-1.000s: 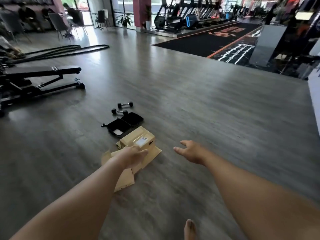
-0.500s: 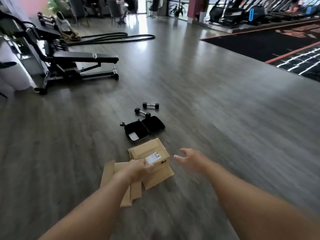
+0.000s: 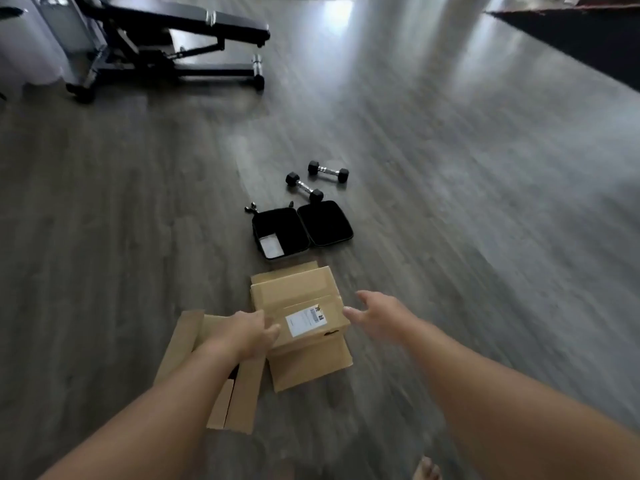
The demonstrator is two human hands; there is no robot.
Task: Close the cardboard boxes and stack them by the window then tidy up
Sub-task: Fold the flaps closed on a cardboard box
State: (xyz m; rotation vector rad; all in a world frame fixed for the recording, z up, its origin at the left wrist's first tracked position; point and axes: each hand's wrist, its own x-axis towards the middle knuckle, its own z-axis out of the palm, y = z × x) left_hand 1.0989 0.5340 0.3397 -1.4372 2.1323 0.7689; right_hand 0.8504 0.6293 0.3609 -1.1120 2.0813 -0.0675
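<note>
In the lower middle, the left hand (image 3: 247, 332) touches the labelled box (image 3: 298, 306) while the right hand (image 3: 375, 315) reaches open beside it, probably to lift it from both sides.

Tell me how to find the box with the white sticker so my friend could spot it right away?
Start at the black weight bench at the far left, then come toward the camera past the two dumbbells and the open black case. Just nearer lies a closed cardboard box between both hands. It alone carries a white label; the cardboard beside it is plain.
</note>
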